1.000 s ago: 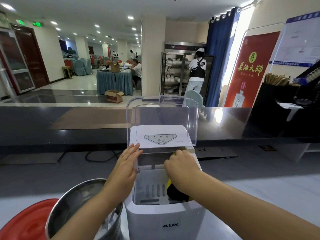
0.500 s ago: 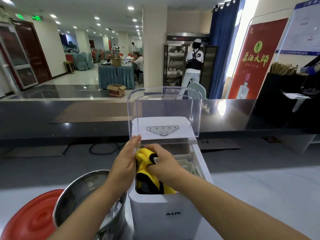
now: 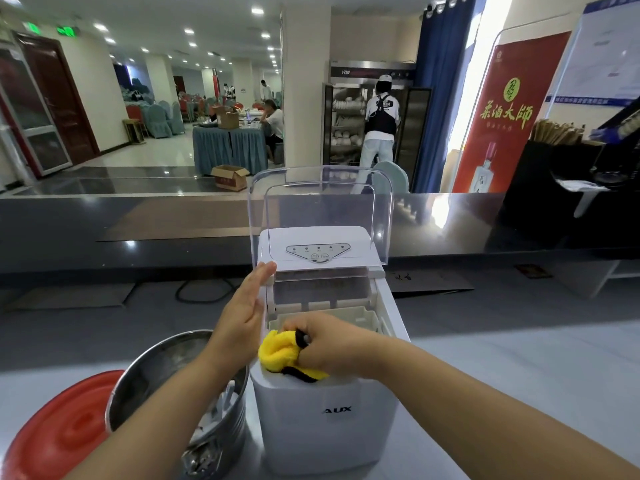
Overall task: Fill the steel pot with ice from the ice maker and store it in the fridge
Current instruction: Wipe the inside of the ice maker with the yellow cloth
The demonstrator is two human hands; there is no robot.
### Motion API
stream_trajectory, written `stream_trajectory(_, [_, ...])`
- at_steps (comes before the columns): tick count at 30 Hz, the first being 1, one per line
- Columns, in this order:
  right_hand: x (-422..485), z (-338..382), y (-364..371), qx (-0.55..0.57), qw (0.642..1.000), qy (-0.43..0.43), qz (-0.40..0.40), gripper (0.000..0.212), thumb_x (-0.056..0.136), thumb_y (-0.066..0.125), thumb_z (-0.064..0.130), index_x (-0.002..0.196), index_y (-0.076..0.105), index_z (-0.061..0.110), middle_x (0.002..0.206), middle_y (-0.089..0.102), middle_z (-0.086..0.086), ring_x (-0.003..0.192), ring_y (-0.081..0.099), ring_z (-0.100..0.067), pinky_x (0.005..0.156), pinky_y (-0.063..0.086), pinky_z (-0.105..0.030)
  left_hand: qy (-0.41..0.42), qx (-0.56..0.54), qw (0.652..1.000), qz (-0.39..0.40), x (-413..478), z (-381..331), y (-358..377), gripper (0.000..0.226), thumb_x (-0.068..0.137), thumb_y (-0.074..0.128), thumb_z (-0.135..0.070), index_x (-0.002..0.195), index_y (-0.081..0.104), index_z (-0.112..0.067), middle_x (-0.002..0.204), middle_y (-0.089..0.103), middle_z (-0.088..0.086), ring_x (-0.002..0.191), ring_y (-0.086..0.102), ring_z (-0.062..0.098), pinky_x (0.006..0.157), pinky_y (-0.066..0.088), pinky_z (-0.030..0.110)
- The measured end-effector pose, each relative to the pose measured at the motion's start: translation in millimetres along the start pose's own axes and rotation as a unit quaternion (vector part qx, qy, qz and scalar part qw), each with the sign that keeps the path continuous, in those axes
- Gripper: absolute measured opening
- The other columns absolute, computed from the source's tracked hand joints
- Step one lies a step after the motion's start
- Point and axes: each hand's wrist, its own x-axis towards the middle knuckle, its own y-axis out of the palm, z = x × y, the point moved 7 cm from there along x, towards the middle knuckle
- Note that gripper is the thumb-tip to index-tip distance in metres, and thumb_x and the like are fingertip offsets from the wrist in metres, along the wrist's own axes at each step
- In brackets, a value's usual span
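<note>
Beyond the dark counter ledge a banquet hall stretches away, with someone standing at a steel cabinet of dishes. Nearer to me, everything sits on a pale grey surface (image 3: 519,368).

At the far left lies a round red plastic lid (image 3: 59,434), flat and partly cut off by the edge of view. Just beside it stands the shiny round steel pot (image 3: 152,372), upright and close against the machine, though I can't tell whether they touch. Pale lumps of ice (image 3: 221,410) show inside, but a forearm hides how full it is.

Next comes the left hand (image 3: 242,317). Its fingers (image 3: 265,273) lie straight and flat against the left side of the white boxy plastic ice maker (image 3: 325,424), as if steadying it. The machine's clear plastic cover (image 3: 322,209) is tipped up and open. At the front rim of the opening, the right hand (image 3: 332,344) has its fingers curled round a bunched yellow fleecy cloth (image 3: 277,355) with black trim.

I'd judge the pot stiff and, with ice in it, fairly heavy. It is probably cold and wet too, so its polished wall would be slippery. The rim, taken with both hands on opposite sides, looks the safest hold, as I can't see any handles. Tilting it would let the loose ice slide.
</note>
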Motion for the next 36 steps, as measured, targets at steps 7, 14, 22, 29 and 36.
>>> stream_trajectory(7, [-16,1,-13,-0.151,0.987,-0.036,0.046,0.03,0.082,0.048,-0.007,0.077,0.052,0.023,0.07,0.048,0.006,0.07,0.045,-0.015,0.062,0.038,-0.026,-0.003,0.033,0.999,0.01,2,0,0,0.052,0.098,0.032,0.002,0.143,0.033,-0.025,0.144,0.031,-0.019,0.134,0.022,-0.013,0.106,0.014,0.001])
stream_trajectory(14, [-49,-14,-59,-0.222,0.975,-0.016,0.004,0.042,0.074,0.047,-0.01,0.074,0.058,0.03,0.078,0.058,0.004,0.074,0.054,-0.013,0.064,0.048,-0.028,0.001,0.045,0.999,0.002,2,-2,1,0.054,0.097,0.031,0.005,0.142,0.034,-0.024,0.144,0.031,-0.017,0.136,0.022,-0.005,0.106,0.013,0.0])
stream_trajectory(22, [-49,-22,-139,-0.066,0.966,-0.062,-0.244,0.037,0.068,0.055,-0.015,0.085,0.066,0.016,0.08,0.067,-0.006,0.077,0.063,-0.016,0.074,0.056,-0.04,-0.009,0.052,0.999,0.001,1,-2,2,0.05,0.1,0.03,-0.002,0.144,0.031,-0.025,0.142,0.027,-0.023,0.133,0.019,-0.012,0.102,0.013,-0.004])
stream_trajectory(29, [-40,-66,-136,-0.164,0.949,0.058,-0.263,0.06,0.071,0.042,-0.008,0.104,0.068,0.035,0.111,0.061,0.007,0.106,0.055,-0.021,0.087,0.052,-0.042,-0.016,0.057,0.998,-0.011,-1,-1,1,0.059,0.095,0.032,0.007,0.14,0.034,-0.032,0.143,0.032,-0.02,0.134,0.024,-0.009,0.104,0.014,-0.002])
stream_trajectory(36, [-48,-59,-127,-0.137,0.956,0.071,-0.251,0.026,0.078,0.049,-0.006,0.093,0.068,0.003,0.093,0.065,-0.01,0.09,0.06,-0.029,0.079,0.053,-0.041,-0.024,0.066,0.997,-0.015,-4,-3,1,0.056,0.096,0.032,0.005,0.143,0.035,-0.026,0.143,0.034,-0.018,0.132,0.026,-0.008,0.102,0.015,-0.004])
